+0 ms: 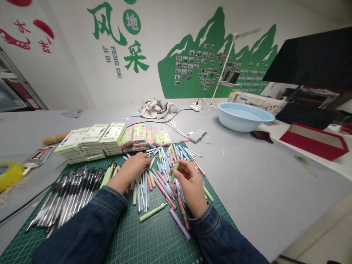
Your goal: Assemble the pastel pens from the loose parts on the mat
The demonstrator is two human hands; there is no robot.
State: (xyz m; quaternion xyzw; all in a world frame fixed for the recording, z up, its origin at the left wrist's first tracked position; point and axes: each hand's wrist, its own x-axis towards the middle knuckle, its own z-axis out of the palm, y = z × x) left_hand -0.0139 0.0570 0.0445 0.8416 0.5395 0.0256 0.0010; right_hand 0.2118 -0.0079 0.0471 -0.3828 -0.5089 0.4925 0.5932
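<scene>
Right now, the right hand point(191, 187) pinches a green pen barrel point(173, 171), nearly upright, in its narrowly closed fingers point(183, 169). The left hand point(129, 170) lies curled over a loose heap of pastel pen barrels point(162, 176); whether its fingers point(141, 158) grip one, I cannot tell. That heap sits on a green cutting mat point(154, 234) on the tabletop point(261, 183), beside a row of black pens point(66, 198), with stacked pen boxes point(112, 138) just beyond.
</scene>
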